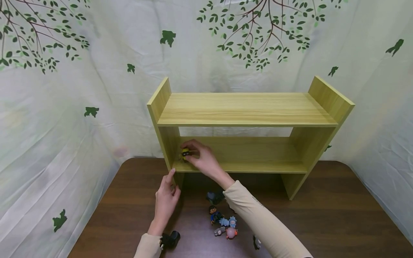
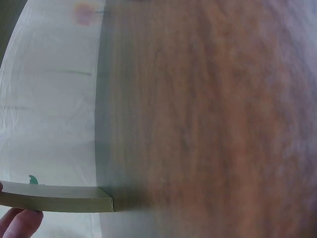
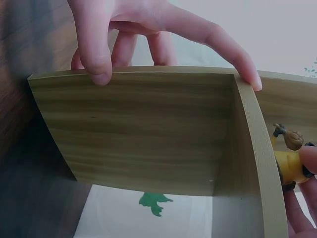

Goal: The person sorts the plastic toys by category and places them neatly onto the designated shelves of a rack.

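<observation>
A two-tier wooden shelf (image 1: 248,109) stands on the table. At the left end of its lower board, my right hand (image 1: 204,161) pinches a small yellow-and-black toy figure (image 1: 185,153). In the right wrist view, that figure (image 3: 289,166) shows a brown brush-like piece beside it, and only some fingertips of the right hand are visible. My left hand (image 1: 166,200) grips the front edge of the shelf's left side panel (image 3: 129,129), thumb on the inner face and other fingers behind. Its index finger touches the front edge of the lower board.
Several small toys lie before the shelf: a dark blue one (image 1: 213,197), a black-haired figure (image 1: 214,215), a light blue figure (image 1: 232,221), a grey one (image 1: 220,231) and a pink round one (image 1: 231,233). Black toys (image 1: 171,239) lie by the left forearm. A leaf-printed curtain (image 1: 126,118) hangs behind.
</observation>
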{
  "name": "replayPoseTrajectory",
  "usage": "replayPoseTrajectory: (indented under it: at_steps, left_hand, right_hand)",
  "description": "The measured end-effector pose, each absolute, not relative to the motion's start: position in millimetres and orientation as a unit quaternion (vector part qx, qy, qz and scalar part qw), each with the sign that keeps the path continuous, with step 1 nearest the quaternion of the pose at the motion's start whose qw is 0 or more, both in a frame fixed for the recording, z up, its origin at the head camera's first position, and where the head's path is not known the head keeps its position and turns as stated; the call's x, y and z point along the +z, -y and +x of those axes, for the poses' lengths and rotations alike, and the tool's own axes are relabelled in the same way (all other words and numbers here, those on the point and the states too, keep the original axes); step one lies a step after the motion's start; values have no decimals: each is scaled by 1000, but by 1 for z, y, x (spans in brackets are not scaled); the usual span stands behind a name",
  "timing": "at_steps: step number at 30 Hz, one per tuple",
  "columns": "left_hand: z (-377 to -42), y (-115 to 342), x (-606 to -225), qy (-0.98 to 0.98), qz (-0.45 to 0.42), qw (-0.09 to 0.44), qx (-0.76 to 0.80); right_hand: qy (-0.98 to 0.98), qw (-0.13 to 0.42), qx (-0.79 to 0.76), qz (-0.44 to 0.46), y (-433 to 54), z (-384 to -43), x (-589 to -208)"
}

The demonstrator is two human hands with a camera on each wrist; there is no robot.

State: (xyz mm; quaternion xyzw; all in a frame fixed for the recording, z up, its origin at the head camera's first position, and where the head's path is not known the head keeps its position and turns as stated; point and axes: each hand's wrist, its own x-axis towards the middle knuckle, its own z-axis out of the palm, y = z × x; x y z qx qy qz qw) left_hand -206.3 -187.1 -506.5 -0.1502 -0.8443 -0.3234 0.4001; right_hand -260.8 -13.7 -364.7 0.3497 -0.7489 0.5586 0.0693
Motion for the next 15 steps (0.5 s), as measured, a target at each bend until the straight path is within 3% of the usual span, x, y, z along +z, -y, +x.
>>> replayPoseTrajectory:
  at_steps: [15]
  left_hand:
    - [-207,186,-506,843,-152,402,-323]
  right_hand:
    - [735,51,571,362,9,-262,-368]
